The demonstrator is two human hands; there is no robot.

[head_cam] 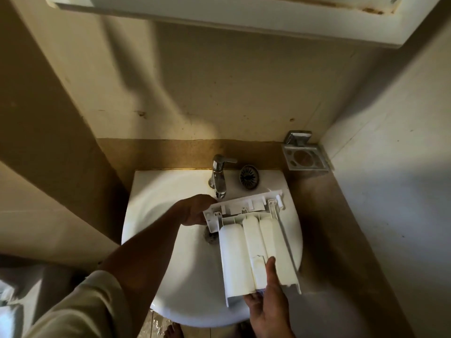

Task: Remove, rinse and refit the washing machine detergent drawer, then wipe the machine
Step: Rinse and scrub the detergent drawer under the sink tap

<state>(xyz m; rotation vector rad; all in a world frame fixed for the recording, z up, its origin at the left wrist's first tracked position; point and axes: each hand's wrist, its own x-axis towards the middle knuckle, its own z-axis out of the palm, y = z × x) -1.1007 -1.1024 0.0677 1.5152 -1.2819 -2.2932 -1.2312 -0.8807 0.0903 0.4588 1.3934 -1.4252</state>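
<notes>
The white plastic detergent drawer (253, 245) is held upside down over the white sink (185, 276), its rounded compartment undersides facing up and its front panel pointing toward the tap. My left hand (195, 211) grips the drawer's front panel at its left end, just below the chrome tap (219, 176). My right hand (268, 298) holds the drawer's near end, thumb lying on top and fingers underneath. Whether water is running from the tap I cannot tell.
A round metal drain strainer (249, 176) lies on the sink's back ledge right of the tap. A chrome soap holder (303, 157) is fixed in the wall corner at the right. A cabinet (244, 15) hangs overhead. A bare foot (174, 331) shows on the wet floor below the sink.
</notes>
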